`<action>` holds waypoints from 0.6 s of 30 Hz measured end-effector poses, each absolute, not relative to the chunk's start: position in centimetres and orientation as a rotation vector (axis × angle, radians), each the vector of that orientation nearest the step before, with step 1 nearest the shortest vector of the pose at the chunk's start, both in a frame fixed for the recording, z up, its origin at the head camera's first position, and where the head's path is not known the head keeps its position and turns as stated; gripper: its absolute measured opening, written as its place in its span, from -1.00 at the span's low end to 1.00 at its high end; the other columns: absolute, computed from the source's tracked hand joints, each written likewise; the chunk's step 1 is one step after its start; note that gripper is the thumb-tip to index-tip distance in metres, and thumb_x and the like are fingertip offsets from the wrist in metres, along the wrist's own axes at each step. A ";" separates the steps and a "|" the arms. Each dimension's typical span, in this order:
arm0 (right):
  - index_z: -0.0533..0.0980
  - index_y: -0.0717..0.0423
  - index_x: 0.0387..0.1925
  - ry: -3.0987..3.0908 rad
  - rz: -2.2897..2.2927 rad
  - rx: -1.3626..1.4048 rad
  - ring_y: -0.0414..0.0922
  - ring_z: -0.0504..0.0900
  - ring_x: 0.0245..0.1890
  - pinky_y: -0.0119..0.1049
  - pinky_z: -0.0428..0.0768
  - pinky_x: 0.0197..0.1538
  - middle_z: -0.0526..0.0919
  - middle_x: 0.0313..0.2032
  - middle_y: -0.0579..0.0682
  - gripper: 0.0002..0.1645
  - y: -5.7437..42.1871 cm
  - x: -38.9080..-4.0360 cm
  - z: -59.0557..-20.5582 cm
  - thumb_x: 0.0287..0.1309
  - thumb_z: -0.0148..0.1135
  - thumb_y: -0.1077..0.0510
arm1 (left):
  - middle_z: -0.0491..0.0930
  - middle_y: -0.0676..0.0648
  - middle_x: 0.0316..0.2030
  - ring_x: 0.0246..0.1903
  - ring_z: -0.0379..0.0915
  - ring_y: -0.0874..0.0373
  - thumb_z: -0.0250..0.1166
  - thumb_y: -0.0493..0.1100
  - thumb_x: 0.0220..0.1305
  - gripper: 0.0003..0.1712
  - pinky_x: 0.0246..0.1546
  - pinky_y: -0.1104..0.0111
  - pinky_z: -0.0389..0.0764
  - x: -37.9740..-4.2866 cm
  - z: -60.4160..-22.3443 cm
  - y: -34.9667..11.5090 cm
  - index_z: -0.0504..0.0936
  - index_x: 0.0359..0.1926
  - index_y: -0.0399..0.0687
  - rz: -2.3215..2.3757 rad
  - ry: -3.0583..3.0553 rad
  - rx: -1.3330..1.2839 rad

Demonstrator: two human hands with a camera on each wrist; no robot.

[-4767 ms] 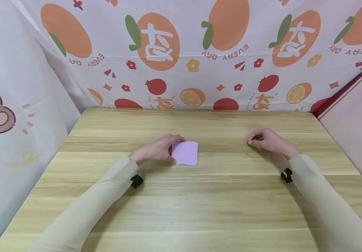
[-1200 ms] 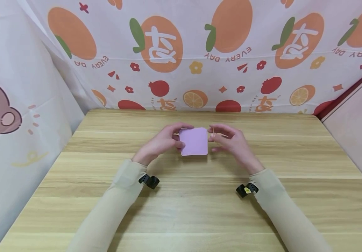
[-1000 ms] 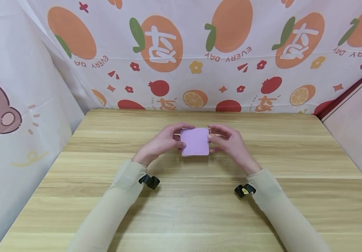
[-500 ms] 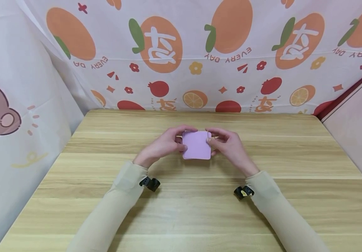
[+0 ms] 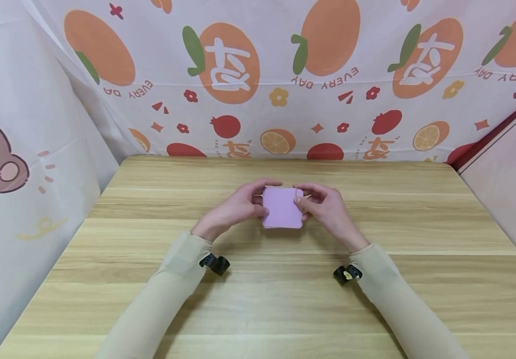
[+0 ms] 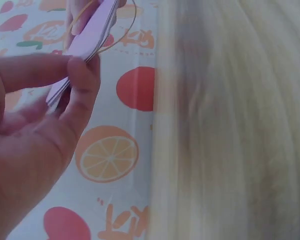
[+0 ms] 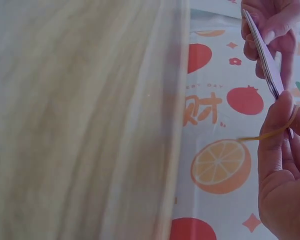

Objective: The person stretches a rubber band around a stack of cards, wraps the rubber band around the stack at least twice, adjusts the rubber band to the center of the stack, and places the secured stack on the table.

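Between both hands is a thin stack of square purple cards [image 5: 281, 208] with rounded corners, raised over the table; its layered edge shows in the right wrist view. My left hand [image 5: 239, 205] grips the left side, thumb on the front face and fingers behind. On the right side my right hand [image 5: 329, 208] pinches the edge, with a thin tan rubber band [image 7: 270, 134] caught at its fingers. In the left wrist view that band [image 6: 132, 25] loops out on either side of the stack's far end. The fingers behind the cards are partly hidden.
The wood-grain table [image 5: 258, 294] spreads below the hands. A fruit-print cloth [image 5: 280, 60] hangs at its back edge, and pale cloths [image 5: 60, 149] flank it. Black wrist cameras [image 5: 215, 263] sit on both sleeves.
Earlier the right hand held the rubber band far to the right, away from the cards. It has come over to the stack's right edge, and the left hand has lifted the stack and shifted right.
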State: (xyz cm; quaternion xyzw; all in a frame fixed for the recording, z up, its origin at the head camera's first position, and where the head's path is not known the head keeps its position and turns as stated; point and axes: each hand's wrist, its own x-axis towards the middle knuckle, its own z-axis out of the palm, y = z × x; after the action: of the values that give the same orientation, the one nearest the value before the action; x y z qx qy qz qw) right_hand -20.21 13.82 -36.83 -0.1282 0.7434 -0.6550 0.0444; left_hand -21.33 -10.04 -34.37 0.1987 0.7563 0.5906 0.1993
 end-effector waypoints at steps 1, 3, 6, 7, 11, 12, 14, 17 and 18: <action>0.55 0.21 0.12 2.268 -2.022 -0.385 -0.12 0.62 -0.42 -0.20 0.69 -0.35 0.60 -0.10 0.18 -0.58 13.9 -20.2 -36.8 0.22 0.32 0.26 | 0.54 -0.18 -0.06 -0.19 0.50 0.00 0.20 -0.50 0.17 -0.30 -0.17 0.21 0.59 -21.4 -34.5 -10.0 0.38 0.34 -0.07 1.680 2.109 0.522; 0.54 0.25 0.12 2.266 -2.060 -0.378 -0.13 0.61 -0.44 -0.17 0.69 -0.35 0.59 -0.11 0.21 -0.58 14.0 -20.3 -36.6 0.21 0.32 0.28 | 0.58 -0.18 -0.20 -0.30 0.51 0.05 0.25 -0.45 0.20 -0.40 -0.21 0.20 0.58 -21.6 -34.8 -9.9 0.41 0.28 -0.16 1.733 2.101 0.473; 0.53 0.27 0.12 2.270 -2.085 -0.369 -0.15 0.61 -0.44 -0.13 0.70 -0.34 0.58 -0.11 0.23 -0.57 14.2 -20.4 -36.5 0.21 0.32 0.28 | 0.59 -0.14 -0.32 -0.39 0.49 0.09 0.30 -0.33 0.27 -0.64 -0.27 0.22 0.58 -21.7 -35.4 -9.8 0.53 0.09 -0.26 1.761 2.114 0.419; 0.53 0.27 0.12 2.272 -2.086 -0.368 -0.15 0.61 -0.44 -0.13 0.70 -0.33 0.58 -0.10 0.23 -0.57 14.3 -20.4 -36.4 0.21 0.32 0.28 | 0.59 -0.12 -0.33 -0.41 0.49 0.09 0.31 -0.29 0.29 -0.71 -0.29 0.23 0.58 -21.7 -35.5 -9.8 0.56 0.01 -0.27 1.753 2.124 0.412; 0.53 0.25 0.12 2.280 -2.087 -0.369 -0.15 0.61 -0.41 -0.20 0.70 -0.36 0.58 -0.09 0.20 -0.57 14.6 -20.5 -36.3 0.22 0.33 0.26 | 0.57 -0.12 -0.36 -0.39 0.46 0.07 0.31 -0.19 0.32 -0.83 -0.30 0.21 0.56 -21.5 -35.5 -9.7 0.60 -0.20 -0.24 1.722 2.152 0.413; 0.53 0.24 0.12 2.283 -2.085 -0.370 -0.14 0.61 -0.41 -0.23 0.69 -0.37 0.59 -0.10 0.19 -0.57 14.6 -20.4 -36.3 0.22 0.33 0.25 | 0.57 -0.12 -0.37 -0.39 0.45 0.07 0.32 -0.19 0.32 -0.84 -0.30 0.19 0.55 -21.4 -35.5 -9.7 0.60 -0.23 -0.23 1.711 2.162 0.419; 0.53 0.24 0.11 2.290 -2.077 -0.379 -0.14 0.61 -0.41 -0.23 0.69 -0.37 0.59 -0.10 0.19 -0.57 14.7 -20.4 -36.4 0.21 0.33 0.25 | 0.57 -0.13 -0.39 -0.40 0.45 0.06 0.31 -0.20 0.32 -0.86 -0.27 0.11 0.54 -21.4 -35.6 -9.7 0.60 -0.27 -0.23 1.700 2.172 0.430; 0.53 0.26 0.10 2.292 -2.063 -0.394 -0.14 0.60 -0.40 -0.23 0.69 -0.38 0.58 -0.10 0.21 -0.58 14.7 -20.4 -36.5 0.21 0.33 0.26 | 0.59 -0.12 -0.42 -0.42 0.44 0.07 0.33 -0.23 0.30 -0.87 -0.25 0.06 0.53 -21.5 -35.8 -9.7 0.61 -0.32 -0.25 1.687 2.183 0.441; 0.53 0.26 0.10 2.288 -2.060 -0.399 -0.14 0.60 -0.40 -0.22 0.69 -0.37 0.58 -0.10 0.22 -0.58 14.7 -20.4 -36.6 0.21 0.33 0.26 | 0.59 -0.12 -0.43 -0.43 0.44 0.07 0.33 -0.24 0.30 -0.87 -0.26 0.08 0.53 -21.5 -35.8 -9.7 0.61 -0.33 -0.25 1.685 2.188 0.443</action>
State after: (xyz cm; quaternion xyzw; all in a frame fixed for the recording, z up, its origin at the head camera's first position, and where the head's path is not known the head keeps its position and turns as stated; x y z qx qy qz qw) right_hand -20.43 14.70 -36.57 -0.1284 0.7368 -0.6635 0.0184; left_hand -21.47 -9.65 -35.82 0.1562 0.7707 0.5935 0.1715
